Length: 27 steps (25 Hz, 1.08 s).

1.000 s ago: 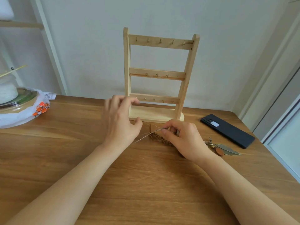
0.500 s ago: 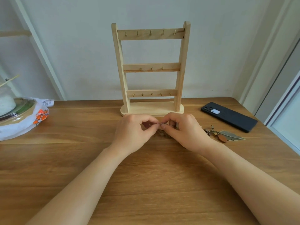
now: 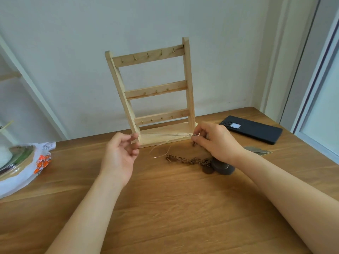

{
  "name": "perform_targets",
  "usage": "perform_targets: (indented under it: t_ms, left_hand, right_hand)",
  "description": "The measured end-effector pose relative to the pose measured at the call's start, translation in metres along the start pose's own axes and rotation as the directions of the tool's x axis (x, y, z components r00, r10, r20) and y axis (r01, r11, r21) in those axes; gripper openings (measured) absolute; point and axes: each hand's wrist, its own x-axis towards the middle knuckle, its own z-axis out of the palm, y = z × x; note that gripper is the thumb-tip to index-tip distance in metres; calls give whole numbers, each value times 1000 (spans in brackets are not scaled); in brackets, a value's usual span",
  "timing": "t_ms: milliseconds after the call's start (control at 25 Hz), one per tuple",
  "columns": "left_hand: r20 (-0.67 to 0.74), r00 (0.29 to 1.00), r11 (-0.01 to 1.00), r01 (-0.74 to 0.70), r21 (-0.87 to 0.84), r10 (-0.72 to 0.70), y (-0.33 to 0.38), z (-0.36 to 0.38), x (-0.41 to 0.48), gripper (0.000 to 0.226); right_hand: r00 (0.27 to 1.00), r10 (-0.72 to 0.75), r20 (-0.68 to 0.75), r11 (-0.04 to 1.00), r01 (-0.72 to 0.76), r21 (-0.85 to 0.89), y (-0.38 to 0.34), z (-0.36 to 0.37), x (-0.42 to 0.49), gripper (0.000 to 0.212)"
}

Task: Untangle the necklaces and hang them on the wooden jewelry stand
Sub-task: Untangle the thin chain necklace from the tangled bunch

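Observation:
A wooden jewelry stand (image 3: 186,85) with three hook rails stands at the back of the table, all its hooks bare. In front of its base a thin silver chain necklace (image 3: 165,136) is stretched taut between my hands. My left hand (image 3: 120,156) pinches its left end and my right hand (image 3: 216,142) pinches the right end. A loose loop of the thin chain sags onto the table. A dark brown beaded necklace (image 3: 185,160) with round dark pendants (image 3: 222,168) lies on the table under my right wrist.
A black phone (image 3: 253,129) lies at the right rear of the wooden table (image 3: 165,208). Metal leaf-shaped pendants (image 3: 257,149) lie beside my right forearm. A white bag with orange print and a round lidded dish (image 3: 22,162) sit at the left edge.
My hands were together over the tangle. They have moved apart, drawing the thin chain out taut, and the brown necklace now lies exposed on the table. The camera has tilted.

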Motion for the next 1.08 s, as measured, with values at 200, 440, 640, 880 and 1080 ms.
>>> perform_targets:
  t_ms: [200, 440, 640, 880, 1080]
  left_hand:
    - [-129, 988, 991, -63, 118, 78, -8, -7, 13, 19]
    - [-205, 942, 917, -183, 354, 267, -14, -8, 14, 21]
    - [242, 769, 318, -498, 806, 592, -27, -1, 3, 13]
    - [530, 810, 315, -586, 747, 249, -38, 12, -12, 12]
    - [486, 865, 531, -472, 704, 125, -36, 13, -13, 9]
  right_hand:
    - [999, -53, 0, 998, 53, 22, -5, 0, -3, 5]
    - [998, -58, 9, 997, 58, 42, -9, 2, -4, 8]
    - [992, -126, 14, 991, 125, 56, -12, 6, -7, 3]
    - [949, -314, 12, 949, 314, 22, -23, 10, -13, 6]
    - [933, -358, -47, 934, 358, 4, -26, 13, -14, 6]
